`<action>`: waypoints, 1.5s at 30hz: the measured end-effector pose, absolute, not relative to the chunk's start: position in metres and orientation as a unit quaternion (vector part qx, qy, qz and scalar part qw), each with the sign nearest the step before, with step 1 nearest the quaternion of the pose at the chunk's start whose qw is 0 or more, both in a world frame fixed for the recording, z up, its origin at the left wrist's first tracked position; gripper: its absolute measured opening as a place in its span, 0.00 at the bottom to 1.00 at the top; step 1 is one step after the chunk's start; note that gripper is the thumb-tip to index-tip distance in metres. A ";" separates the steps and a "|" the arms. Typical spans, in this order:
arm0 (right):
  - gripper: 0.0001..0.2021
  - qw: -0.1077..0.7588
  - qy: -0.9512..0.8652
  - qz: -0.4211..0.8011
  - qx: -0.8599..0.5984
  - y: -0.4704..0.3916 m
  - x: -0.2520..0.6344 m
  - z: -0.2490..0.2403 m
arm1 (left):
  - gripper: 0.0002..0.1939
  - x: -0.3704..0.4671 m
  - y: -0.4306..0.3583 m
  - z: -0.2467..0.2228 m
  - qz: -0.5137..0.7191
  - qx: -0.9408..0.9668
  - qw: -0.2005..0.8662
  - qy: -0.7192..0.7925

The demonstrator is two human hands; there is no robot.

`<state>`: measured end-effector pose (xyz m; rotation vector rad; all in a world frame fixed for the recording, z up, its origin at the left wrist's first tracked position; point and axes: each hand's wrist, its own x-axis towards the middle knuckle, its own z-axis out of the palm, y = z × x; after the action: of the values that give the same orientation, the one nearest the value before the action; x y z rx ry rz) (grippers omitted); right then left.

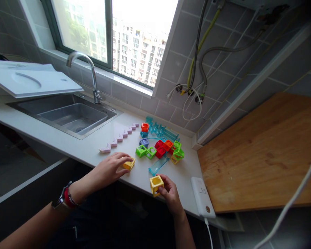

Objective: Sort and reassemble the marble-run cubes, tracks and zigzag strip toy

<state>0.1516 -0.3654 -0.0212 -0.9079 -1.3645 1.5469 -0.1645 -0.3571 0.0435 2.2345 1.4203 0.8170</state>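
My right hand [172, 196] grips a hollow yellow cube block [153, 186] with round openings, held at the counter's front edge. Thumb and fingers of my left hand [107, 170] close around another yellow cube block [130, 164] that rests on the counter. Just beyond lie green cube blocks [141, 151], a bluish-purple one [144, 142] and red ones [160, 152]. A clear blue track piece [158, 165] lies between my hands, slightly farther off. To the right, more green blocks [178, 152] sit on top of a yellow one [174, 159].
A pale pink zigzag piece [119, 138] stretches along the counter [93, 147] left of the blocks. Blue track parts [162, 130] lie by the wall. The sink [75, 116] and faucet [94, 81] are at left. A white power bank [202, 197] and wooden board [261, 155] stand right.
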 end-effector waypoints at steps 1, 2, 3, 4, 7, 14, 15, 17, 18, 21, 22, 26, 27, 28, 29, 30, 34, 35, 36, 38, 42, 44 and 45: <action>0.24 0.433 -0.540 0.620 -0.370 -0.365 0.152 -0.023 | 0.19 -0.169 -0.351 0.040 0.276 0.794 0.164 0.517; 0.24 0.436 -0.533 0.621 -0.374 -0.366 0.152 -0.025 | 0.22 -0.174 -0.346 0.036 0.263 0.795 0.146 0.526; 0.24 0.438 -0.529 0.623 -0.376 -0.366 0.153 -0.026 | 0.25 -0.177 -0.341 0.031 0.249 0.799 0.133 0.531; 0.24 0.439 -0.525 0.624 -0.377 -0.366 0.153 -0.027 | 0.27 -0.180 -0.337 0.026 0.238 0.803 0.125 0.532; 0.23 0.441 -0.521 0.627 -0.375 -0.367 0.154 -0.029 | 0.32 -0.183 -0.328 0.014 0.213 0.815 0.119 0.526; 0.24 0.440 -0.519 0.623 -0.386 -0.366 0.155 -0.033 | 0.25 -0.179 -0.323 0.019 0.246 0.782 0.165 0.549; 0.24 0.441 -0.518 0.623 -0.387 -0.366 0.155 -0.034 | 0.23 -0.178 -0.323 0.022 0.271 0.768 0.182 0.551; 0.25 0.440 -0.517 0.624 -0.388 -0.366 0.156 -0.034 | 0.24 -0.175 -0.323 0.026 0.337 0.728 0.232 0.550; 0.25 0.439 -0.517 0.623 -0.389 -0.366 0.156 -0.034 | 0.25 -0.173 -0.322 0.027 0.374 0.701 0.270 0.544; 0.26 0.439 -0.522 0.615 -0.396 -0.366 0.156 -0.034 | 0.27 -0.164 -0.320 0.027 0.473 0.592 0.417 0.503; 0.26 0.440 -0.524 0.611 -0.398 -0.366 0.156 -0.033 | 0.27 -0.161 -0.318 0.026 0.498 0.550 0.464 0.484; 0.26 0.440 -0.527 0.606 -0.402 -0.366 0.156 -0.036 | 0.31 -0.148 -0.310 0.010 0.582 0.399 0.554 0.441; 0.26 0.440 -0.527 0.606 -0.402 -0.366 0.156 -0.037 | 0.32 -0.144 -0.308 0.005 0.600 0.371 0.557 0.439; 0.26 0.439 -0.526 0.608 -0.402 -0.366 0.156 -0.038 | 0.32 -0.142 -0.306 0.000 0.614 0.349 0.556 0.438; 0.26 0.439 -0.524 0.609 -0.403 -0.366 0.156 -0.039 | 0.33 -0.139 -0.304 -0.005 0.624 0.336 0.554 0.438; 0.26 0.439 -0.521 0.610 -0.405 -0.365 0.157 -0.040 | 0.33 -0.137 -0.302 -0.010 0.630 0.332 0.549 0.437; 0.28 0.449 -0.506 0.608 -0.416 -0.364 0.155 -0.041 | 0.33 -0.134 -0.299 -0.020 0.639 0.381 0.502 0.441; 0.28 0.453 -0.502 0.609 -0.415 -0.364 0.155 -0.040 | 0.32 -0.134 -0.300 -0.021 0.637 0.399 0.485 0.447; 0.28 0.457 -0.499 0.609 -0.414 -0.364 0.154 -0.039 | 0.31 -0.134 -0.301 -0.022 0.633 0.416 0.469 0.455; 0.28 0.465 -0.499 0.609 -0.405 -0.363 0.153 -0.036 | 0.29 -0.134 -0.304 -0.024 0.624 0.443 0.443 0.468; 0.32 0.456 -0.514 0.618 -0.383 -0.364 0.153 -0.030 | 0.26 -0.131 -0.308 -0.027 0.603 0.480 0.418 0.480; 0.32 0.450 -0.518 0.623 -0.375 -0.364 0.154 -0.030 | 0.25 -0.130 -0.309 -0.028 0.596 0.493 0.417 0.478; 0.32 0.450 -0.518 0.625 -0.372 -0.364 0.154 -0.030 | 0.25 -0.131 -0.309 -0.027 0.596 0.495 0.416 0.476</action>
<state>0.1542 -0.3638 -0.0303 -0.9202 -1.2818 1.5459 -0.1306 -0.3090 -0.0273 1.2438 1.1953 1.4954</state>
